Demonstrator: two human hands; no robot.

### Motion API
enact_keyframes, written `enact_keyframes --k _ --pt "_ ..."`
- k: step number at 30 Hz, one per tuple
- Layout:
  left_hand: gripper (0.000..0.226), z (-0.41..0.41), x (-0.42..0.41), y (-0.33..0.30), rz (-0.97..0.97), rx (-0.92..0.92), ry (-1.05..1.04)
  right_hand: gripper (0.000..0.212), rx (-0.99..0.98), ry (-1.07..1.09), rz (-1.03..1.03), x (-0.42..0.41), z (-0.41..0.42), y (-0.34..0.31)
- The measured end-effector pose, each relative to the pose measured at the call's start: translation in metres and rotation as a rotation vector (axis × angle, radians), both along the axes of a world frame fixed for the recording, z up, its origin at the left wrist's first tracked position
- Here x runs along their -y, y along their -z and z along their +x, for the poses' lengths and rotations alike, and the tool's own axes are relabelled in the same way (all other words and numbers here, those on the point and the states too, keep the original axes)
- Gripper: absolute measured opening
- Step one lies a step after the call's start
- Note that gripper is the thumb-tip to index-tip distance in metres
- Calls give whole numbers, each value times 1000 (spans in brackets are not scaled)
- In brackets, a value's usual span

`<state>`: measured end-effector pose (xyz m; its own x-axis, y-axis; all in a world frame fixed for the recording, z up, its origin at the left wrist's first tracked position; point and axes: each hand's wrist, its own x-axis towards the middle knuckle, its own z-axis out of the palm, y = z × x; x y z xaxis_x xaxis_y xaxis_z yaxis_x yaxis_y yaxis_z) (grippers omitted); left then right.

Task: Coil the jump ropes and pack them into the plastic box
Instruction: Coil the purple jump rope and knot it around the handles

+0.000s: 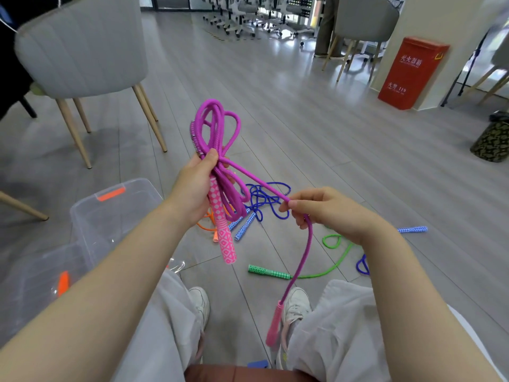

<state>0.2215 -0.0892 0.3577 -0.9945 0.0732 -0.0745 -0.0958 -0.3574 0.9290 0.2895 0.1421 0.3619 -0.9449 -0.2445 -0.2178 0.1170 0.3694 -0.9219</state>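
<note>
At the centre of the frame the left hand grips a purple woven jump rope with pink patterned handles, its fingers curled and clamped round the gathered loops and one handle together. The bundle's long axis runs nearly upright with a slight lean: the loops fan out toward the top of the frame, while the held pink diamond-patterned handle points down and a little to the right. From the grip a single strand runs down to the right to the right hand, whose thumb and fingers are pinched together on it. Below that pinch the rope hangs almost straight down, ending in the second pink handle at the lower centre, pointing downward in front of a white sneaker.

The clear plastic storage box with orange latches sits on the grey wood-look floor at the lower left, just beside the left forearm. On the floor beyond the hands lie a tangled blue jump rope, an orange jump rope and a green jump rope with a green patterned handle, the green handle lying roughly level across the frame
</note>
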Motion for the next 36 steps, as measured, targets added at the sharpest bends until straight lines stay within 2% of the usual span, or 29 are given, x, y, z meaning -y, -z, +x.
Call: enact_keyframes --k 4,10,13,15,19,25,31,36 --pt "22 -11 12 -4 104 33 -171 23 67 -37 109 -13 0 2" --pt "24 -20 31 -8 270 88 -209 27 182 -32 150 -26 1 3" --pt "23 -16 30 -11 198 44 -202 27 132 -30 212 -23 2 3" --pt "20 -15 29 -9 81 -26 -197 26 67 6 205 -17 1 3" --pt "14 -12 28 2 -403 -176 -165 24 -77 37 180 -6 -1 4" --pt "16 2 9 9 -644 -244 100 25 -194 42 148 17 1 6" --pt "18 14 -4 13 -636 -195 349 19 -319 77 -87 35 1 4" --pt "19 24 -12 13 -547 -200 467 19 -366 23 -101 46 4 9"
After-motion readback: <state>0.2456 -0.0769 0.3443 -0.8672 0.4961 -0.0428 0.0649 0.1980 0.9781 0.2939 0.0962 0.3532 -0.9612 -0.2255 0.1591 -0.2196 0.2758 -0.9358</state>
